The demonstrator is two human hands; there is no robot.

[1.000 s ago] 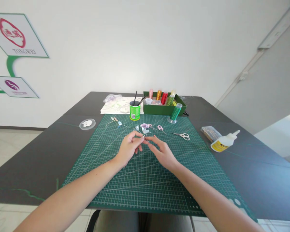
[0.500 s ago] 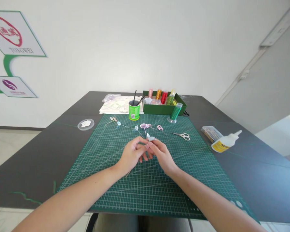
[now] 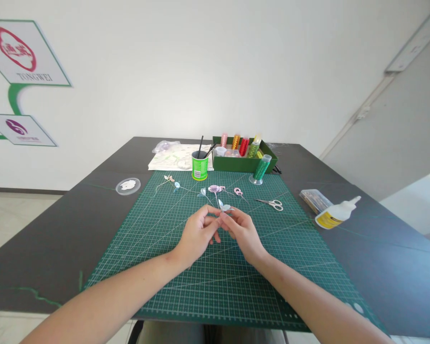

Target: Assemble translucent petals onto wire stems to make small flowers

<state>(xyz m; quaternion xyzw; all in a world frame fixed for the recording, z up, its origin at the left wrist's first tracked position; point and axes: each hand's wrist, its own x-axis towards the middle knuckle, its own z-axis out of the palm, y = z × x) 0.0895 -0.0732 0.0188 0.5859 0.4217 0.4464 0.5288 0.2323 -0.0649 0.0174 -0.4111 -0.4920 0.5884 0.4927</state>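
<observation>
From where I'm standing, the right hand (image 3: 246, 235) has thumb and finger pinched on a pale blue flower (image 3: 224, 207) above the green mat (image 3: 215, 286). The left hand's (image 3: 198, 235) fingertips nearly meet beside it, can't tell if they're gripping. Scissors (image 3: 275, 205) lie farther right.

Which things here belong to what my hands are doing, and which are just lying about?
Seemingly in the job:
pale blue petals, at the fingertips of left hand and right hand
cutting mat, beneath

Apparently just lying about:
scissors
white bottle
green can
green box
</observation>
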